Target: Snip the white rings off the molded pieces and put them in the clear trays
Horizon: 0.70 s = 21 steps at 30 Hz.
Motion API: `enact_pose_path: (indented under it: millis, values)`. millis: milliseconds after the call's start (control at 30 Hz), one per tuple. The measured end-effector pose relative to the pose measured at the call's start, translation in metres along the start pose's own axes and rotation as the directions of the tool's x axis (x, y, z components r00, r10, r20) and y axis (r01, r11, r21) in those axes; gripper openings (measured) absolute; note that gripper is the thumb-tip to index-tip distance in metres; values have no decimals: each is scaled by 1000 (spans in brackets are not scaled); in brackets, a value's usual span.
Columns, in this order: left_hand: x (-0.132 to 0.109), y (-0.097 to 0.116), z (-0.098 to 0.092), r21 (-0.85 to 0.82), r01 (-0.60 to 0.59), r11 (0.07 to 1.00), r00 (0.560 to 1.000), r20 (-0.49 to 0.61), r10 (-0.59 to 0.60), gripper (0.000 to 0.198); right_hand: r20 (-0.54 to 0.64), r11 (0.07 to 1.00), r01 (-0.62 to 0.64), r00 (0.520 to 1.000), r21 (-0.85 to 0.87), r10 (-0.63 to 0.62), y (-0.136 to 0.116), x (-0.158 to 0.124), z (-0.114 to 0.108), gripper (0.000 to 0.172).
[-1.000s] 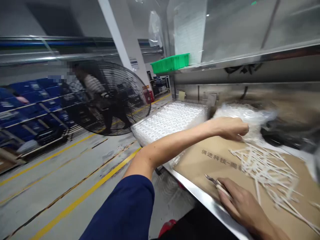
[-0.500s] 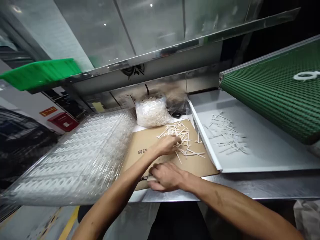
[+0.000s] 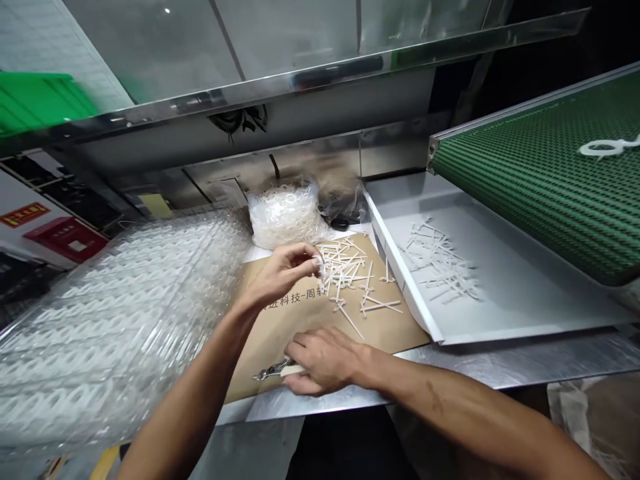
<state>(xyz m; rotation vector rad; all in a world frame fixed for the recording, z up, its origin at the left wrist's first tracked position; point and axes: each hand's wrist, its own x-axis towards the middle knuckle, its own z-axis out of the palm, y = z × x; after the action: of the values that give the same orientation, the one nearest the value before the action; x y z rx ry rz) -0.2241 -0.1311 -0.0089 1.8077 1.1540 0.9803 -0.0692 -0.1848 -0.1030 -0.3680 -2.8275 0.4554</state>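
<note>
Working at a stainless table (image 3: 500, 360), with a green conveyor belt (image 3: 540, 180) angling in at upper right and a grey metal tray (image 3: 500, 313) holding white plastic runners below it. Clear blister trays (image 3: 125, 333) crowding the left of frame, bag of white rings (image 3: 285, 217) sitting at the back. Handling parts over a cardboard sheet (image 3: 260, 353) carrying a loose pile of runners (image 3: 350, 273). Left hand (image 3: 283, 273) lifting, fingers pinching a small white piece (image 3: 318, 265) just left of the pile. Right hand (image 3: 325, 360) lying on the sheet, fingers closing around side cutters (image 3: 273, 369). Blister trays crowding under the left forearm.
</note>
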Motion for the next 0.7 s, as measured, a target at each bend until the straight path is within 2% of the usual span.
enact_pose_path:
  millis: [67,133,233,300,367,400,467,533,567,633,700]
  values:
    - [-16,-10,-13,-19,18,1000,989,-147,-21,20,3,1000,13,1000,-10,-13,0,0,-1,36]
    - [-35,-28,-19,127,34,991,966,-259,0,18,4,999,28,1000,-22,-27,0,0,-1,33]
    - [-65,-55,-19,443,84,892,949,-309,64,13,3,999,42,999,-34,-42,1,0,-1,31]
    - [-83,-69,-14,533,117,838,947,-313,66,11,4,998,50,999,-38,-50,1,0,0,31]
    - [-94,-76,-7,495,163,853,929,-368,36,12,0,997,64,998,-36,-64,2,0,1,31]
    - [-97,-79,-3,424,188,886,909,-417,7,12,-5,997,71,997,-34,-71,2,0,1,30]
    - [-99,-82,3,162,221,962,859,-499,-113,12,-14,996,83,996,-27,-83,3,0,2,28]
    - [-98,-86,7,-127,239,963,829,-489,-270,16,-21,996,89,996,-18,-89,3,0,2,28]
    - [-98,-87,8,-197,255,947,827,-463,-319,17,-25,996,91,996,-14,-91,4,0,2,27]
    - [-100,-89,8,-120,305,945,837,-439,-326,16,-31,996,93,995,-10,-94,4,-1,2,26]
    - [-106,-88,6,111,349,931,857,-440,-268,14,-36,996,91,995,-11,-92,5,-1,1,24]
